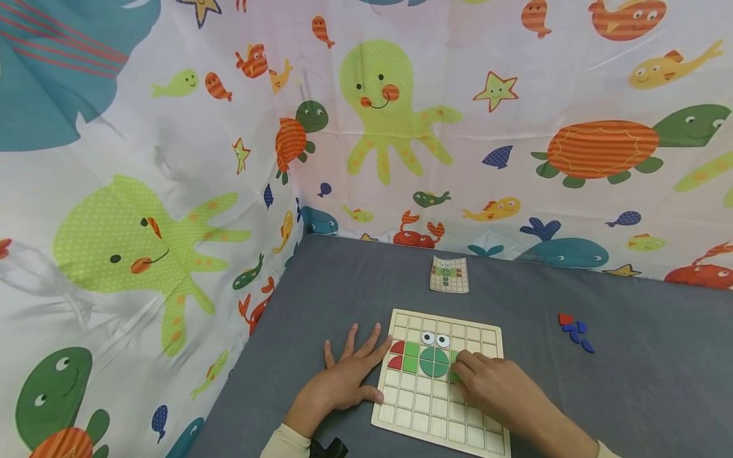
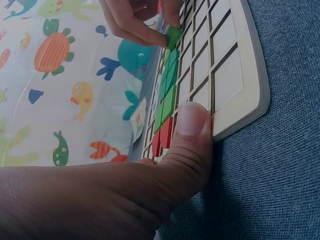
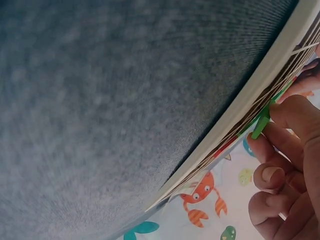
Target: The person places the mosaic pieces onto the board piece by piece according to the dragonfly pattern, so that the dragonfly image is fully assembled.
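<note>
A wooden grid board point(image 1: 420, 407) lies on the dark grey cloth. My left hand point(image 1: 343, 381) is spread at its left edge, and its thumb point(image 2: 192, 120) presses on the rim. With thumb and index finger, my right hand point(image 1: 492, 385) pinches a light green piece point(image 3: 260, 126) over the right part of the grid. Set in the grid are red rounded pieces point(image 1: 396, 362), light green squares point(image 1: 410, 364), a dark green circle point(image 1: 434, 362) of quarter pieces and two round eye pieces point(image 1: 427, 338). My right hand hides part of the board's right side.
Behind the board lies a small printed card point(image 1: 449, 283) showing a gridded figure. To the right, several blue pieces point(image 1: 575, 336) and a red piece point(image 1: 565, 319) lie loose on the cloth. A sea-animal curtain point(image 1: 401, 210) borders the back and left.
</note>
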Available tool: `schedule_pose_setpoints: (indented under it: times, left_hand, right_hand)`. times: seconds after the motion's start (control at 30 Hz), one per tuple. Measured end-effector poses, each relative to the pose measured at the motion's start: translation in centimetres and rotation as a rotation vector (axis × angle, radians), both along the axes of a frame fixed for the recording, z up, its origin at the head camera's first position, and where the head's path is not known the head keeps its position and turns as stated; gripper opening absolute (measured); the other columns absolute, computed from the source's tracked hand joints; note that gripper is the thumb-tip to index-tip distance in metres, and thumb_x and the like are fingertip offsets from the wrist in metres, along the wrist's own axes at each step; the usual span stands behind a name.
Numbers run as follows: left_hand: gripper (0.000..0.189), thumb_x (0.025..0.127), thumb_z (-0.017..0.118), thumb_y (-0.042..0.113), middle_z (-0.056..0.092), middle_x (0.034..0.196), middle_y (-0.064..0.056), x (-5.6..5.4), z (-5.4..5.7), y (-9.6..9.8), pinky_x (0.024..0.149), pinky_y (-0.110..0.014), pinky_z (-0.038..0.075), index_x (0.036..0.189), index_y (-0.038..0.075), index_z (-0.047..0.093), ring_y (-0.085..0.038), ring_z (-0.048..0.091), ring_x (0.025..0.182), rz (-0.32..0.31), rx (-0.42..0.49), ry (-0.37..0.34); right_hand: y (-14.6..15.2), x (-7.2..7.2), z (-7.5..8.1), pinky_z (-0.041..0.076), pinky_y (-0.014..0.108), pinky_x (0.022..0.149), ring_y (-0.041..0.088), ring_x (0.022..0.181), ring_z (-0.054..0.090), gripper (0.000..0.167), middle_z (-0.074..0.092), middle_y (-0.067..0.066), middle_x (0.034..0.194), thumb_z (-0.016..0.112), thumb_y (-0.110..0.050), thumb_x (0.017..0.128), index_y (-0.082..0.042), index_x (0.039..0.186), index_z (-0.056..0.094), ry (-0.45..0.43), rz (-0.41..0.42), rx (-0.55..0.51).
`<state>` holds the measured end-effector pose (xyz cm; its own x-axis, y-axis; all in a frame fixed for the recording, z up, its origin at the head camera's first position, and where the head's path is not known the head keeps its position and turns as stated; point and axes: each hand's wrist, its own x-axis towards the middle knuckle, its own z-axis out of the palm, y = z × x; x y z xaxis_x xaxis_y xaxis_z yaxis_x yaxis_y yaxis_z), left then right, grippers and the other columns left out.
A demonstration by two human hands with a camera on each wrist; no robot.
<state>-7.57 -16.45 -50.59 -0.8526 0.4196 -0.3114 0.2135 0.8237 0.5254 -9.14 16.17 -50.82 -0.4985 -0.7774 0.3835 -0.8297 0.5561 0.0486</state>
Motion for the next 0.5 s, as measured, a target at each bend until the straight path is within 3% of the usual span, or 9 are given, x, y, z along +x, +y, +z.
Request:
schedule_pose_setpoints:
  times: [0.37, 0.5]
  left_hand:
    - [0.107, 0.084, 0.079, 0.046, 0.004, 0.179, 0.0, 0.07, 0.13, -0.03, 0.11, -0.088, -0.008, 0.171, 0.035, 0.019, -0.043, -0.011, 0.162, -0.003, 0.005, 0.003]
    - [0.106, 0.085, 0.078, 0.046, 0.004, 0.179, -0.001, -0.04, -0.3, -0.26, 0.107, -0.09, -0.009, 0.171, 0.036, 0.017, -0.045, -0.012, 0.161, -0.016, 0.036, 0.01]
  right_hand:
    - [-0.31, 0.26, -0.19, 0.05, 0.023, 0.049, 0.008, 0.071, 0.065, 0.021, 0.062, -0.004, 0.09, 0.089, -0.018, 0.082, -0.016, 0.094, 0.072, -0.029, -0.046, 0.023]
    - [-0.27, 0.37, -0.28, 0.047, 0.023, 0.048, 0.007, 0.071, 0.063, 0.021, 0.061, -0.005, 0.09, 0.089, -0.018, 0.083, -0.016, 0.094, 0.071, -0.038, -0.048, 0.03]
